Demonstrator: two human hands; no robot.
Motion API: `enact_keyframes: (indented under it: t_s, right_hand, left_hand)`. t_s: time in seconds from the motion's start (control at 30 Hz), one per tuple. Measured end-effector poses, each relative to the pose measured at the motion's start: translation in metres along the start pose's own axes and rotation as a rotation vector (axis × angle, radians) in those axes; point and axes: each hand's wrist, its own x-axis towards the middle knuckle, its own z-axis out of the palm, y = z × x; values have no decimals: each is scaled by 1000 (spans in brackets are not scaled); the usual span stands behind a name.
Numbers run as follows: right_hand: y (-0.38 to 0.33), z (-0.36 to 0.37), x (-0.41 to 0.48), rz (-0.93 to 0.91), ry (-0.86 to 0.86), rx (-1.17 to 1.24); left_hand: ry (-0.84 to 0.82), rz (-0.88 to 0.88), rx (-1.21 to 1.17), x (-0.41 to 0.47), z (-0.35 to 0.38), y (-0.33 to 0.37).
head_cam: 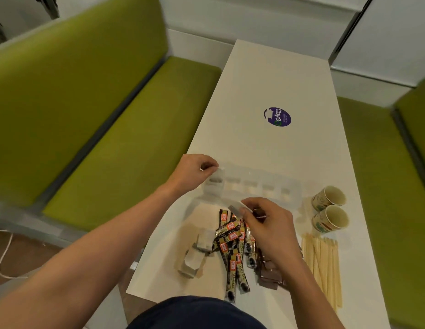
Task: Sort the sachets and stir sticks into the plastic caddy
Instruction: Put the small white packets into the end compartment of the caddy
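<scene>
White table (266,79) (purple sticker (277,117)) bears the caddy (259,174) — green benches (126,143) flanking.

Down the centre of the frame, a long white table (278,79) with a round purple sticker (277,117), reaching toward a white panelled wall (254,15) at the top. At left, a green padded bench (126,143) with matching backrest (76,79); at the right edge, a second green bench (385,174) (only partly in view). Lower left, brown floor (28,257) crossed by a thin white cable (3,255).
</scene>
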Motion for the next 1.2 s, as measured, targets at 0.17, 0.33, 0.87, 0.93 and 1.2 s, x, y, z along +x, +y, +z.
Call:
enact_keyframes:
  t_s: [0.17,0.33,0.87,0.93,1.2]
  right_hand:
    - [-7,-3,12,-31,31,59]
    - [-11,2,34,-51,46,84]
    - [5,47,130,53,-175,17]
    - [7,50,135,68,-177,-20]
    - [10,70,137,35,-156,-254]
  left_hand:
    - [-158,-2,180,10,0,-6]
    - [-141,13,306,11,6,-9]
    - [-190,-187,56,14,-5,-15]
    - [-169,-222,-59,11,-8,-19]
    - [-56,-220,-229,-13,-16,-18]
